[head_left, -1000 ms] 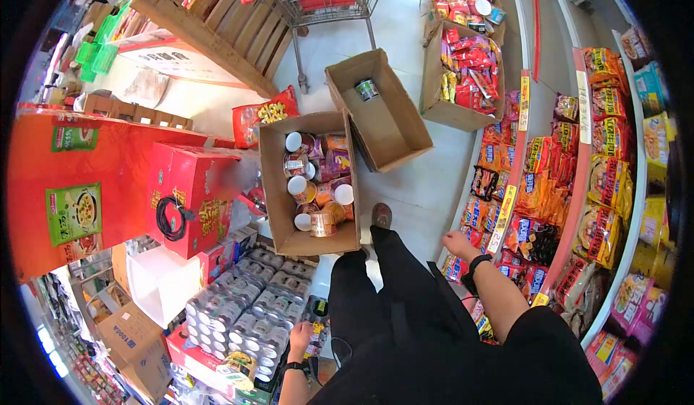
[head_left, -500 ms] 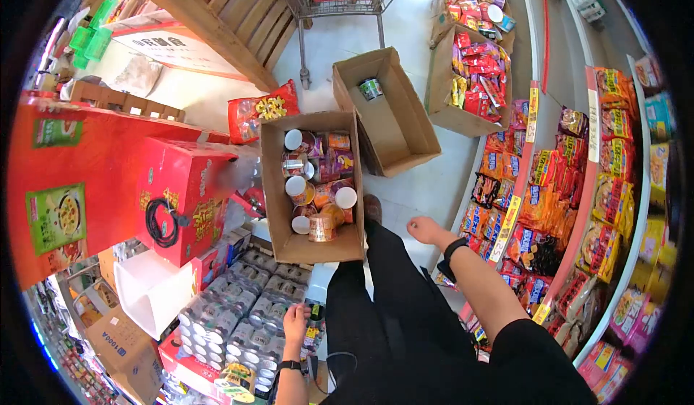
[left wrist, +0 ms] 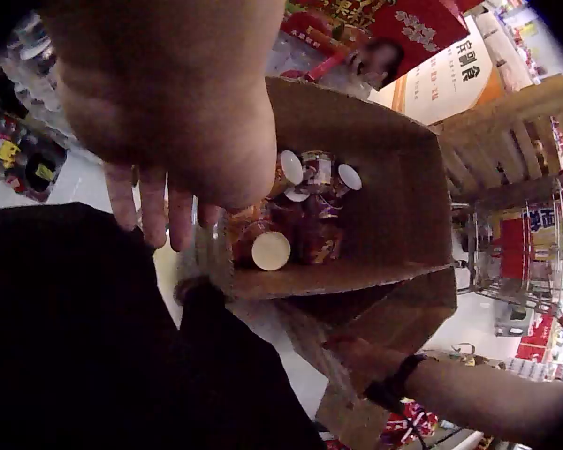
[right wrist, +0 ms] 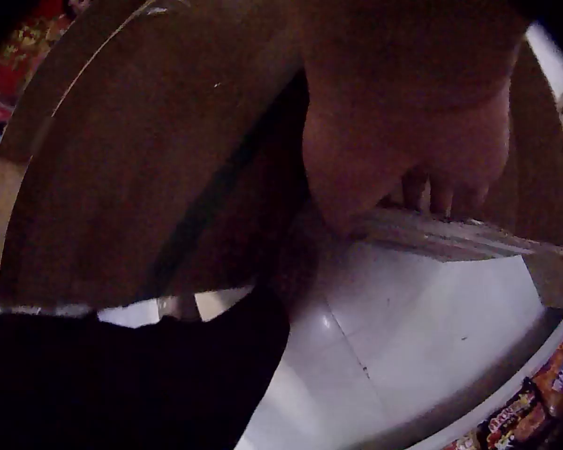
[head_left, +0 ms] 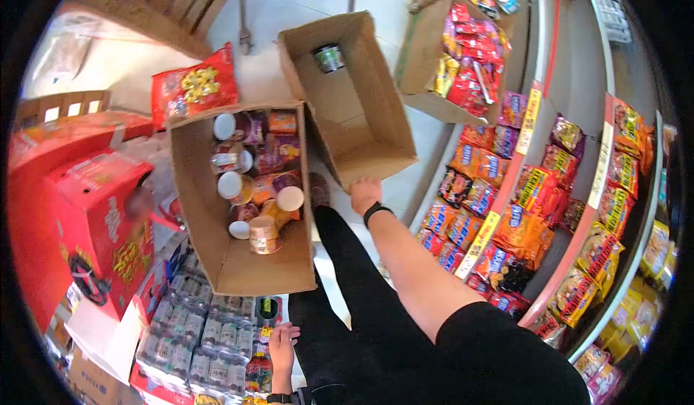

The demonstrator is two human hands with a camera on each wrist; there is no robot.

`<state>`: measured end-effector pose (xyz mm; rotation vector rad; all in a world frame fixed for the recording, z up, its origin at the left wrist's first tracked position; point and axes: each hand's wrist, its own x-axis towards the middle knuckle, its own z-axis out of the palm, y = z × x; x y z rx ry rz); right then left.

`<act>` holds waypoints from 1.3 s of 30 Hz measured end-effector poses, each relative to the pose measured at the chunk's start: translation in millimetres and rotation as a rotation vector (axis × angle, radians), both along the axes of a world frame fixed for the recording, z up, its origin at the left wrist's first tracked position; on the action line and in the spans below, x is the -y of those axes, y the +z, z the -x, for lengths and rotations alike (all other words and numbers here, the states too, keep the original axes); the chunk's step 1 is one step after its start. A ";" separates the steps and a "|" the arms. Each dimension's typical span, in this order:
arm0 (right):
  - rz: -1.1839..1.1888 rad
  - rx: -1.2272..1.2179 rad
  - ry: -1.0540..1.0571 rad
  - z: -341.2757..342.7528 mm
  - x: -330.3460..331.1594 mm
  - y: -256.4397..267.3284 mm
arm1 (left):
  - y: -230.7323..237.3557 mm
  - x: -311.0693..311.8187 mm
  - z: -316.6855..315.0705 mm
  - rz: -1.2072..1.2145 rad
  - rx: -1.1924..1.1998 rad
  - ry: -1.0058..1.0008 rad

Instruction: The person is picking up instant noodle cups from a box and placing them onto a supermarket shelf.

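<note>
The right hand (head_left: 365, 197) is at the near edge of a tall cardboard box (head_left: 361, 141), which has one green-labelled cup (head_left: 329, 58) inside. In the right wrist view, the fingers of that hand (right wrist: 422, 159) curl over the box's rim (right wrist: 450, 239). To the left stands a second cardboard box (head_left: 249, 275) with several lidded cups (head_left: 264, 235) inside; the two boxes stand side by side. The left hand (head_left: 282, 343) hangs below this box, empty. Seen in the left wrist view, the left hand (left wrist: 183, 141) has its fingers extended and touches nothing visible.
Snack packets fill shelves (head_left: 499, 217) on the right. Another box of packets (head_left: 426, 65) stands at the upper right. A red snack bag (head_left: 195, 87) lies behind the cup box. Shrink-wrapped cans (head_left: 195, 333) and a red carton (head_left: 108, 224) are on the left; a cart (left wrist: 521, 253) stands beyond.
The right hand has moved left from beside the shelves and taken hold of the tall box's near edge. The head view has shifted closer to the boxes. The left hand remains low and empty.
</note>
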<state>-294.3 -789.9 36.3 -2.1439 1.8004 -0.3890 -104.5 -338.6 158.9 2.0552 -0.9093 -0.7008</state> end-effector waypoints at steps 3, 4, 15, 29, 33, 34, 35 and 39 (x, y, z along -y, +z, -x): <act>-0.059 -0.027 0.035 11.1 -24.6 -10.0 | 9.5 19.4 24.2 0.025 -0.050 -0.021; -0.083 -0.050 0.020 18.3 -33.6 -20.3 | 8.9 24.0 25.5 0.012 -0.036 -0.042; -0.640 0.029 0.181 90.9 -87.6 -120.8 | 24.7 47.1 25.7 0.008 0.001 0.030; -0.328 0.473 0.140 63.0 -6.8 -43.0 | 24.7 75.2 52.3 0.019 0.010 -0.021; -0.289 0.493 0.015 30.0 -8.0 -50.9 | 23.1 56.6 56.4 0.024 0.006 0.020; -0.282 0.493 -0.026 30.7 -13.3 -42.8 | 21.9 50.6 56.8 0.012 0.001 0.039; -0.272 0.495 -0.002 34.9 -15.2 -36.3 | 19.8 49.2 54.0 0.001 -0.004 0.057; -0.243 0.484 0.011 44.7 -24.2 -29.2 | 20.3 42.5 56.2 0.039 -0.014 0.046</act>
